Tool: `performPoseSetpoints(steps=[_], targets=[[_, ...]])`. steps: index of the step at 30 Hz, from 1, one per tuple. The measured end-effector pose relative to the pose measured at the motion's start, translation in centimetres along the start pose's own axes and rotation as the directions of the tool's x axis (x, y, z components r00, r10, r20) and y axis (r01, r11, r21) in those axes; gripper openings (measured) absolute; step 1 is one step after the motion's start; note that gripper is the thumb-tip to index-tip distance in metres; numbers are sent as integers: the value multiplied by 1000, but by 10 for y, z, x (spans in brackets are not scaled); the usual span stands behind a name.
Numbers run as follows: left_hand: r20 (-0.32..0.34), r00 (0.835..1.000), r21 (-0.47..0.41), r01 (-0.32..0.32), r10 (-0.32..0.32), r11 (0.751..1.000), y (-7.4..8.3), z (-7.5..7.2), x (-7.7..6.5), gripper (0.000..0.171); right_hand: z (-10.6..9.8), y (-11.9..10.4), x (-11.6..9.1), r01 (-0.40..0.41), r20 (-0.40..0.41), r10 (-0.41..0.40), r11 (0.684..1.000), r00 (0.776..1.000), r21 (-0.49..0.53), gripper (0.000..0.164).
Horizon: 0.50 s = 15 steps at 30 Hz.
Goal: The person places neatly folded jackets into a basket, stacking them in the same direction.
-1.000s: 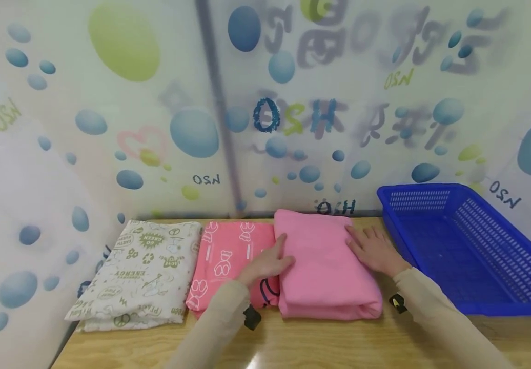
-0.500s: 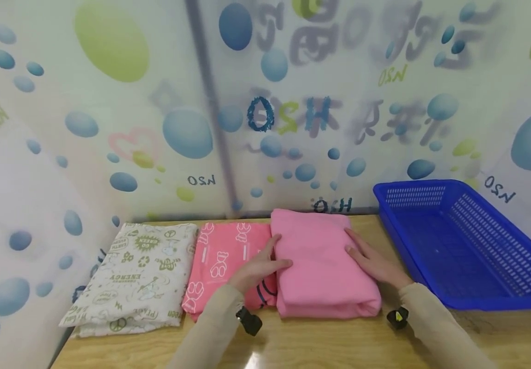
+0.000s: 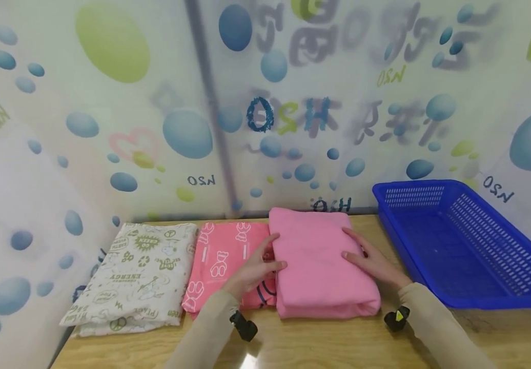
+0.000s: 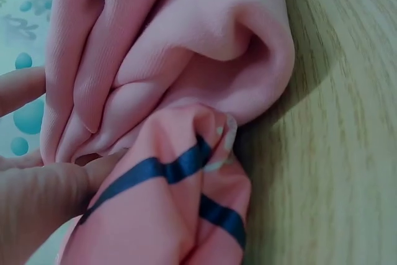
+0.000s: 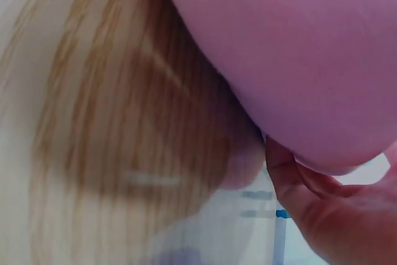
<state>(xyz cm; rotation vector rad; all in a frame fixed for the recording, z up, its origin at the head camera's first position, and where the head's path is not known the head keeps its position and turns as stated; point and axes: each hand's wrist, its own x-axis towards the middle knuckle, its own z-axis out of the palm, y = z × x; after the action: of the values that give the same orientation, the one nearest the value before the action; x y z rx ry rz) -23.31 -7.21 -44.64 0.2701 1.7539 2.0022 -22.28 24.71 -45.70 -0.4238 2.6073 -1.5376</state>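
A thick folded pink garment [image 3: 313,256] lies on the wooden table between my two hands. My left hand [image 3: 252,269] grips its left edge, thumb on top and fingers down along the side. In the left wrist view, layered folds of the pink garment [image 4: 205,48] show beside the thumb. My right hand [image 3: 376,262] holds the right edge, thumb over the top. Its fingers [image 5: 288,178] reach under that side in the right wrist view. Left of the pink garment, partly behind my left hand, lies a folded coral cloth [image 3: 228,256] with white bear outlines and dark stripes.
A folded white cloth with green print [image 3: 141,277] lies at the far left of the wooden table [image 3: 321,343]. At the right stands a blue plastic basket [image 3: 450,246]. A white patterned curtain [image 3: 265,154] hangs behind the table.
My right hand's spread fingers have drawn in and down around the pink garment's right side. My left fingers have tucked in slightly at its left edge. The head view has shifted a little.
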Motion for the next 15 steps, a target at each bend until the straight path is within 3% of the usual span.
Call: performPoseSetpoints(steps=[7,15], targets=[[-33,999,18,6,-6,1000,-2,-1,0,82,0,2,-2,44,12,-44,999,999,21,69],[-40,999,-68,0,-3,998,-4,-4,0,81,-3,-2,-8,19,2,-19,992,1000,127,68]])
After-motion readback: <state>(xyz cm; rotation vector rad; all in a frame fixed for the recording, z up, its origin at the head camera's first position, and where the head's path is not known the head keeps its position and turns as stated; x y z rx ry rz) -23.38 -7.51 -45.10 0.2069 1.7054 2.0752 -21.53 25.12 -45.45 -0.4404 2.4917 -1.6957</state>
